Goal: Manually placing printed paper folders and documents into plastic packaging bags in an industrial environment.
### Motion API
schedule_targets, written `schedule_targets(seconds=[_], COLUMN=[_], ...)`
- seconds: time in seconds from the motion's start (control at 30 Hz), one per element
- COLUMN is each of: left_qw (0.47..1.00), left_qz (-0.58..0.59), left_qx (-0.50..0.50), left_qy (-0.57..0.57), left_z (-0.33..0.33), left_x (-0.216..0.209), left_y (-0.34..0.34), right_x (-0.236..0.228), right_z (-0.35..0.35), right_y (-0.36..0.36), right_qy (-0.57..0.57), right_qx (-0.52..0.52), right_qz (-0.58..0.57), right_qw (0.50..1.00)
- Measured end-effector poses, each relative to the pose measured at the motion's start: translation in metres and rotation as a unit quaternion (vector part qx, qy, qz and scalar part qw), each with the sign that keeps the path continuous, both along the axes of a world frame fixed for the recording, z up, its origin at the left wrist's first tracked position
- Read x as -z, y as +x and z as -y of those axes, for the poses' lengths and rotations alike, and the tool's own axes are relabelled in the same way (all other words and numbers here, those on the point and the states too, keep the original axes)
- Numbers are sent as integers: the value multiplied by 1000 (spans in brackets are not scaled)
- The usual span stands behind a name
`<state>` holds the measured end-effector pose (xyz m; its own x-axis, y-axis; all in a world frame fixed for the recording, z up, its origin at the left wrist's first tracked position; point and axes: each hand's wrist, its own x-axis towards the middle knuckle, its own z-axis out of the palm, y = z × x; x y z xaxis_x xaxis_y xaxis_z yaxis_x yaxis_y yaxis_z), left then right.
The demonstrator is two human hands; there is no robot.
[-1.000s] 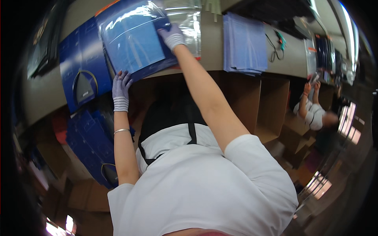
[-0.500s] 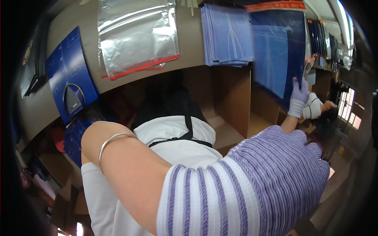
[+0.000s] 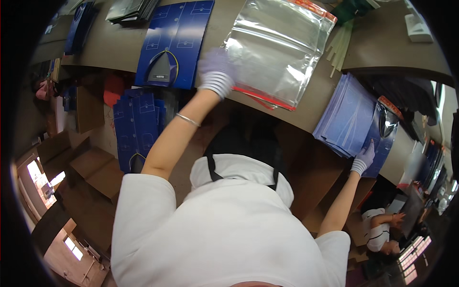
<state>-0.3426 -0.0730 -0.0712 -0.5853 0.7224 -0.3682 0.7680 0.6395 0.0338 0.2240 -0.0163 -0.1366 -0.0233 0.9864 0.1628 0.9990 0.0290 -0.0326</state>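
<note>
Desk (image 3: 220, 21): grey-brown, bearing all goods listed below.
Clear plastic bags (image 3: 277, 52): overlapping pile, red strip along the near edge, flat at the middle.
Blue printed panel (image 3: 174, 45): white outlines, dark pointed shape at its near end; flat, left of the bags.
Pale blue sheets (image 3: 344, 117): uneven stack, right of the bags at the near edge.
Bagged dark-blue piece (image 3: 383, 150): orange-red header; just right of the pale sheets, at the near edge.
Left hand (image 3: 216, 69): purple-white glove, blurred, at the bags' left edge; finger opening and hold cannot be told.
Right hand (image 3: 365, 159): matching glove, one finger extended, against the bagged piece; firmness of grasp cannot be told.
Bracelet (image 3: 188, 119): silver-coloured, left forearm.
</note>
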Motion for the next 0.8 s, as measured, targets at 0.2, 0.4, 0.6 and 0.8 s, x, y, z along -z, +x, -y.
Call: schedule_targets(seconds=[0.2,0.4,0.6,0.8], left_qw=[972,925,790,684], left_qz=[-225,-281,-91,0], left_qx=[15,209,444,530], left_qy=[-63,145,413,502], left_z=[37,44,90,41], left_x=[84,-42,-168,-48], left_y=[-117,-117,-56,-27], right_x=[-5,-32,-99,-162], right_z=[34,53,19,55], right_y=[-162,-285,-279,-179], right_qy=[-76,-300,-436,-161], right_qx=[-137,-112,-64,-13], right_qz=[-177,-517,-827,-673], right_qw=[972,794,349,722])
